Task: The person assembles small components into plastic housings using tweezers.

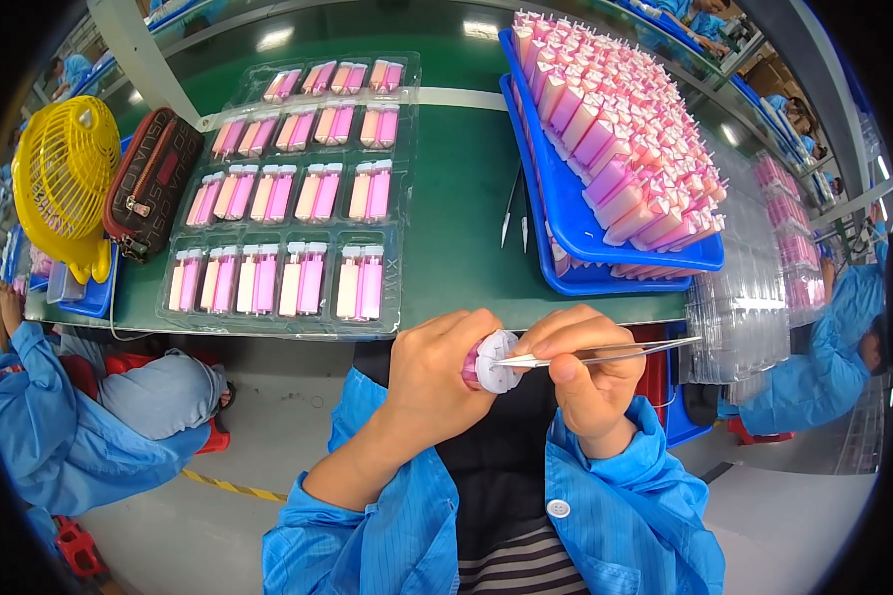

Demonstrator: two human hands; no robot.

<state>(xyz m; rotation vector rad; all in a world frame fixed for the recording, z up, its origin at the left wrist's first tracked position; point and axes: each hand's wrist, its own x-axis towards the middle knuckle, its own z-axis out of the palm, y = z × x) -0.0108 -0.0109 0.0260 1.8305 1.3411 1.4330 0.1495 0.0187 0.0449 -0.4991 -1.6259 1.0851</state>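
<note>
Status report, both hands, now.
Left hand gripping small pink-and-white part. Right hand holding tweezers, tips at the part's white end. Nothing between the hands.

Green workbench (466,213) over grey floor (268,446) — bright lamp glare.

Small pink part with round white cap (490,361): held end-on just below table edge, cap facing right. Metal tweezers (605,353): thin, silver, lying near-horizontal, tips touching white cap, handle pointing right.
</note>
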